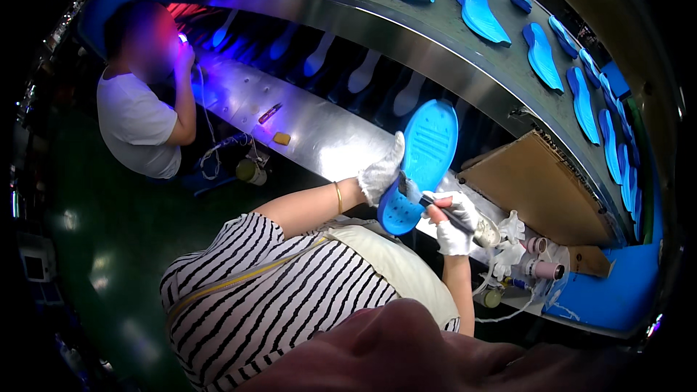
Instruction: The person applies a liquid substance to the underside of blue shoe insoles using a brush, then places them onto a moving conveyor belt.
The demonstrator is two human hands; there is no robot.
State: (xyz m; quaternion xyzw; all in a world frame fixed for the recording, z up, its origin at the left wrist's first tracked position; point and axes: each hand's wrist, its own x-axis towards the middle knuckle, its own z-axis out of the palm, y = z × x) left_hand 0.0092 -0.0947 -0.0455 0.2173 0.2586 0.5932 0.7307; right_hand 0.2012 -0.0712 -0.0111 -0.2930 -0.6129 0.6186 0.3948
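The right hand [455, 238] pinches a brush [451, 215], its bristles at the blue sole [430, 144]; the left hand [380, 178] grips the sole's left edge, holding it up by the near edge of the counter [319, 131]. Bare metal stretches leftward to a yellow sponge [282, 139]. Right, a cardboard panel [541, 192] crowds the space. Near the co-worker [141, 112] stands a jar [250, 172], contents too dim to make out.
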